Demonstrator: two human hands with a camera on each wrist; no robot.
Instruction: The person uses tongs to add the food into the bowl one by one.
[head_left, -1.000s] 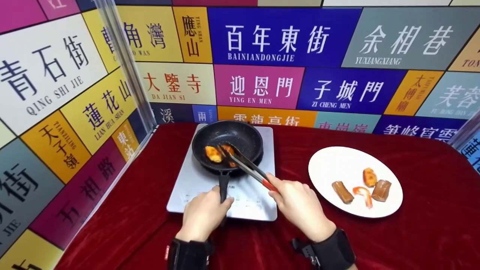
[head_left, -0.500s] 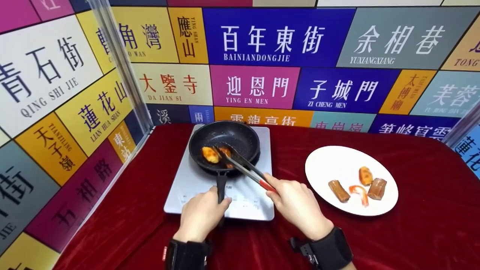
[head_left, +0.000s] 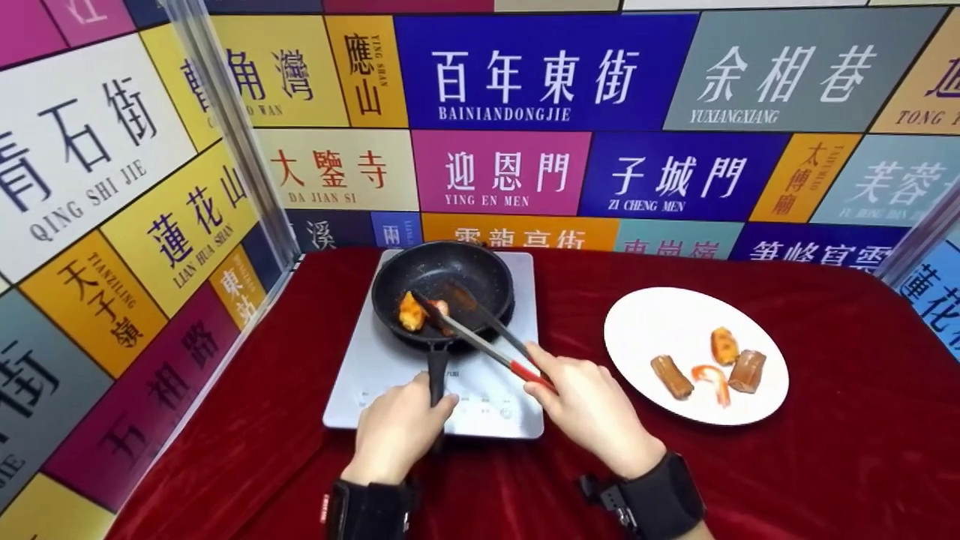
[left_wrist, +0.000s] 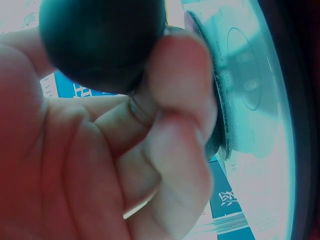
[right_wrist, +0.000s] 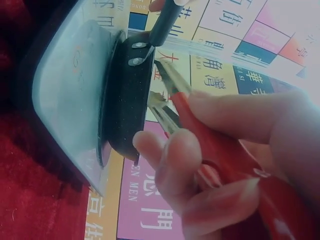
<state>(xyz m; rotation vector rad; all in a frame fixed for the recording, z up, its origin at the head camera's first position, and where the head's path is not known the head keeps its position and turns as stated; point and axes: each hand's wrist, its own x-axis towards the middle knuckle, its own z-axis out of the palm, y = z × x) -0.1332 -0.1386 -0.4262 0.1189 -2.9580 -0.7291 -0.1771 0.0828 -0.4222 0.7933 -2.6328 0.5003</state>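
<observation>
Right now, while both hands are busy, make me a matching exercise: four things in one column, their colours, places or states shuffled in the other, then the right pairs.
Column one
1. Left hand
2. Plate
3. Right hand
4. Frying pan

Column two
A. Holds the tongs
B. Black, with food inside
C. Grips a black handle
D. White, lying on the red cloth

Right pairs: 1-C, 2-D, 3-A, 4-B.

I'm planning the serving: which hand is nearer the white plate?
Right. The right hand holds the tongs just left of the plate; the left hand grips the pan handle, farther left.
</observation>
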